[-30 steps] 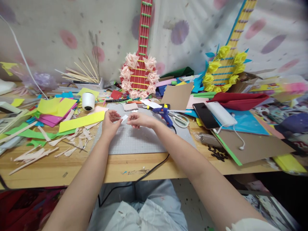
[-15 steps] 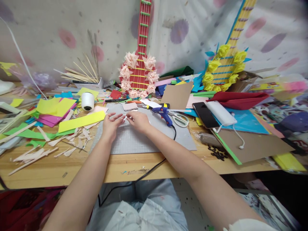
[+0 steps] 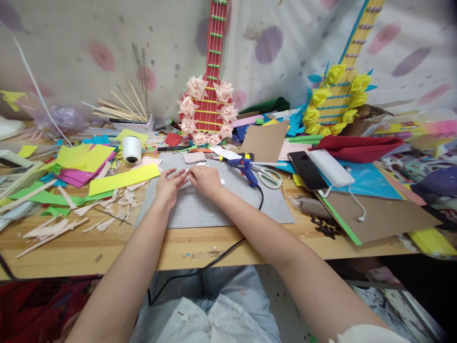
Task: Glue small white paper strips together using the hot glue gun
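Observation:
My left hand (image 3: 168, 186) and my right hand (image 3: 204, 180) meet over the grey cutting mat (image 3: 214, 205), fingertips together. Between them they pinch a small white paper piece (image 3: 187, 175), mostly hidden by the fingers. A tiny white scrap (image 3: 222, 181) lies on the mat just right of my right hand. A pale pink folded piece (image 3: 194, 157) sits at the mat's far edge. The blue glue gun (image 3: 243, 169) lies to the right of my right hand, its black cord (image 3: 228, 247) running off the table's front edge.
Scissors (image 3: 267, 177), a phone (image 3: 307, 170) and a white power bank (image 3: 331, 167) lie right of the mat. A white thread spool (image 3: 132, 149), yellow strip (image 3: 123, 179) and paper scraps fill the left. Red paper guitar (image 3: 209, 102) and yellow one (image 3: 337, 97) lean on the wall.
Both hands have lowered from above the mat down onto it and drawn closer together; the white paper piece, plainly visible a second ago, is now nearly covered by the fingers.

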A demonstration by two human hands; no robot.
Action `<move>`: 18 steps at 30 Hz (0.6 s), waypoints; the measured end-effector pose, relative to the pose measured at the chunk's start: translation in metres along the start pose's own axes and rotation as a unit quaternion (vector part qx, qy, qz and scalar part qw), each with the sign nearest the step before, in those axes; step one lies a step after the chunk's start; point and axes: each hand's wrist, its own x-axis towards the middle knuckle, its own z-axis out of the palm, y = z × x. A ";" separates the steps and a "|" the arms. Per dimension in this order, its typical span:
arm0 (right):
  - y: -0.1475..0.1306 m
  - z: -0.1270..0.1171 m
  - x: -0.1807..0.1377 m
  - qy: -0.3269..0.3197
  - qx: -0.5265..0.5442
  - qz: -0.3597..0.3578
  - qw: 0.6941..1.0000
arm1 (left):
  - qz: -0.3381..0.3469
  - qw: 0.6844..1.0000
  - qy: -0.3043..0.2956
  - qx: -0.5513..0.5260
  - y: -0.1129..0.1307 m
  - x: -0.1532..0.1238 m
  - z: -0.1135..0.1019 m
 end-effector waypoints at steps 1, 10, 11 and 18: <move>0.000 0.000 0.000 0.002 0.008 0.006 1.000 | -0.002 1.000 0.002 -0.003 0.000 -0.001 0.001; 0.011 -0.003 0.003 0.019 0.092 0.068 0.993 | -0.006 1.000 -0.021 0.017 -0.001 -0.002 0.000; 0.014 -0.004 0.003 0.023 0.103 0.076 0.991 | -0.005 0.999 -0.024 0.022 -0.001 -0.002 0.001; 0.028 -0.014 0.000 -0.051 0.262 0.035 0.963 | 0.007 0.997 -0.056 0.053 -0.003 -0.001 0.000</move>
